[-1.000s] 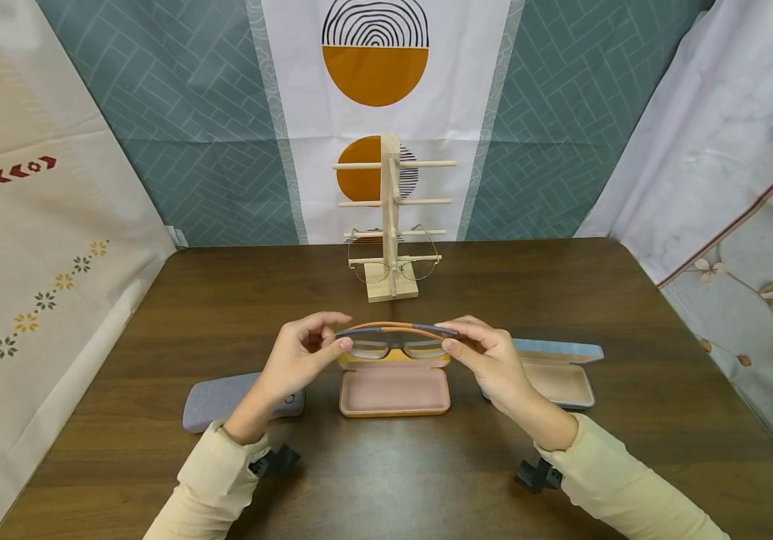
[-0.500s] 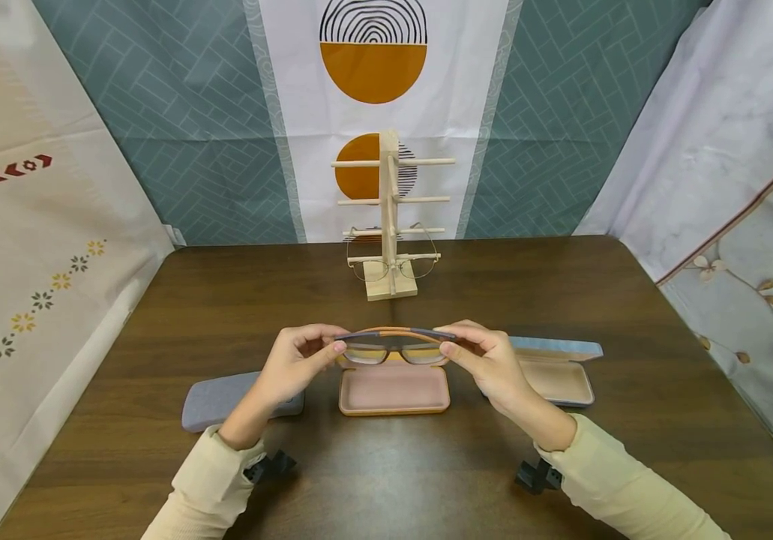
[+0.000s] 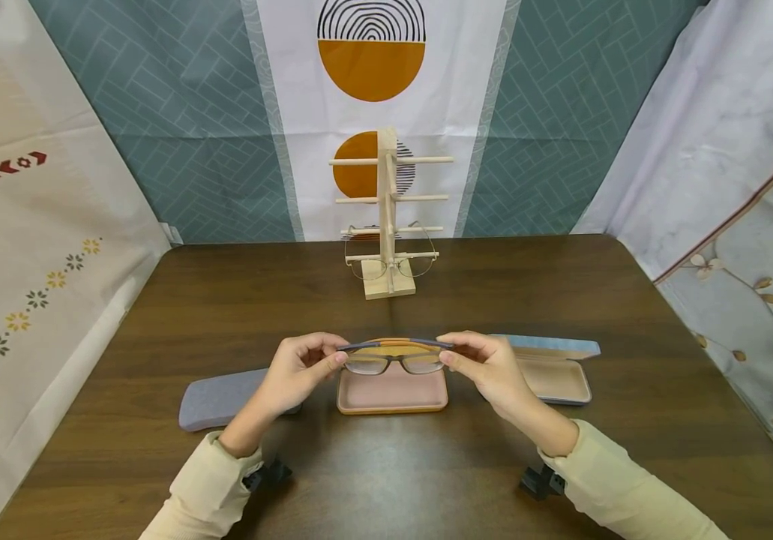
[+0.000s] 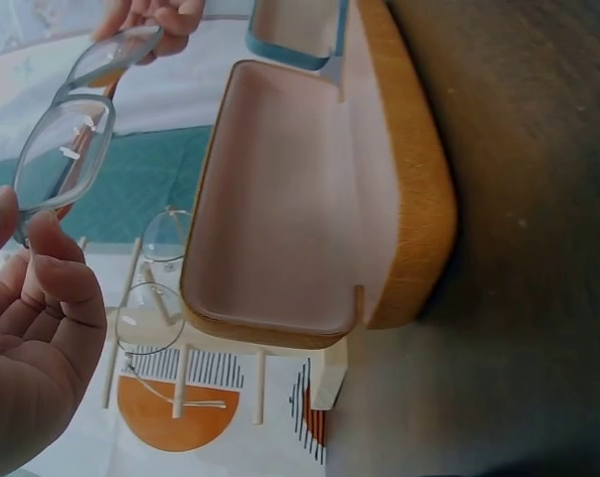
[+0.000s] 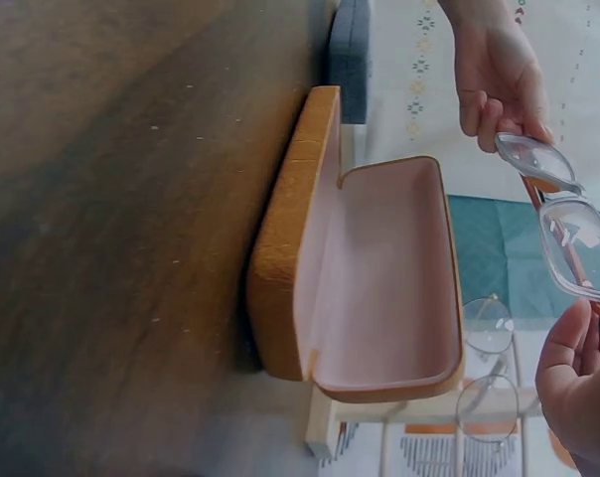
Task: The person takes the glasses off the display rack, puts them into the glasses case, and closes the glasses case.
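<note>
A pair of eyeglasses (image 3: 394, 358), with a dark rim and dark-and-orange temples folded behind the lenses, is held level by both hands. My left hand (image 3: 301, 375) pinches its left end between thumb and fingers. At the right end, my right hand (image 3: 487, 367) pinches it the same way. Below stands an open orange glasses case (image 3: 393, 391) with a pink lining. Both wrist views show the glasses (image 4: 67, 151) apart from the case (image 5: 394, 278). In the head view they cover part of its raised lid.
On the left lies a closed grey-blue glasses case (image 3: 217, 397), partly behind my left forearm. An open light-blue case (image 3: 555, 380) stands at the right. Behind, a wooden glasses stand (image 3: 387, 225) carries thin-rimmed eyeglasses (image 3: 420, 270) on its lower pegs.
Both hands have brought the eyeglasses slightly lower in the head view, towards the front. The lenses now face the camera more fully and overlap the pink lining. Both grips are kept.
</note>
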A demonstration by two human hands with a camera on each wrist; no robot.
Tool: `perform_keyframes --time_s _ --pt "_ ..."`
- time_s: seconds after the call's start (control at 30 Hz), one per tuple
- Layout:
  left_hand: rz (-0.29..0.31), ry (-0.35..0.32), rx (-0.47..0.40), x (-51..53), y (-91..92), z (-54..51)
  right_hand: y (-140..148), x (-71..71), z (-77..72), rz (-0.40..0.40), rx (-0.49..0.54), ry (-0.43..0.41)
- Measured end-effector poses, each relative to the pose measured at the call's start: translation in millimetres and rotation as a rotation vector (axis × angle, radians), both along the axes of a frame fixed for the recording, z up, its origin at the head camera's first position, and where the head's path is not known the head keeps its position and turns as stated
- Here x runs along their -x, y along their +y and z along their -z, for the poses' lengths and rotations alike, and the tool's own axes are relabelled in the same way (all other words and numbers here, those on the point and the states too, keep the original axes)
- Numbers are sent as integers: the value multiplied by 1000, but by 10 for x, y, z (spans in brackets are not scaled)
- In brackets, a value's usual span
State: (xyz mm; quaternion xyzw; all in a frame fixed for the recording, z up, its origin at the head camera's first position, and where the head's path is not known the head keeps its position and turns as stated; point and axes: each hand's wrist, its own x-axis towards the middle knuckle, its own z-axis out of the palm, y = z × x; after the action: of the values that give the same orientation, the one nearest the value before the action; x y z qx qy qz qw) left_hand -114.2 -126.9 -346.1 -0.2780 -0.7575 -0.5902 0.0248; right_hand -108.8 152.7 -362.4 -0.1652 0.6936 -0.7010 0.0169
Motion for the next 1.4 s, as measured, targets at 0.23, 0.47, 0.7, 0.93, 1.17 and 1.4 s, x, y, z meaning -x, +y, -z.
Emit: perform_keyframes --time_s 0.23,0.47,0.7,0.93,1.17,1.4 --pt "4 -28 17 62 -45 243 40 -14 69 -22 -22 -25" --pt "23 -48 33 51 -60 317 70 -19 131 -46 -36 -41" --pt "31 -79 60 43 -53 346 76 -18 191 -35 -96 -63" --pt "55 -107 96 54 -69 451 96 -21 262 -24 -195 -108" --pt "37 -147 163 38 -59 427 106 -14 328 -20 -245 -148" --pt "12 -166 236 -27 -15 275 96 -14 379 -37 -254 -145"
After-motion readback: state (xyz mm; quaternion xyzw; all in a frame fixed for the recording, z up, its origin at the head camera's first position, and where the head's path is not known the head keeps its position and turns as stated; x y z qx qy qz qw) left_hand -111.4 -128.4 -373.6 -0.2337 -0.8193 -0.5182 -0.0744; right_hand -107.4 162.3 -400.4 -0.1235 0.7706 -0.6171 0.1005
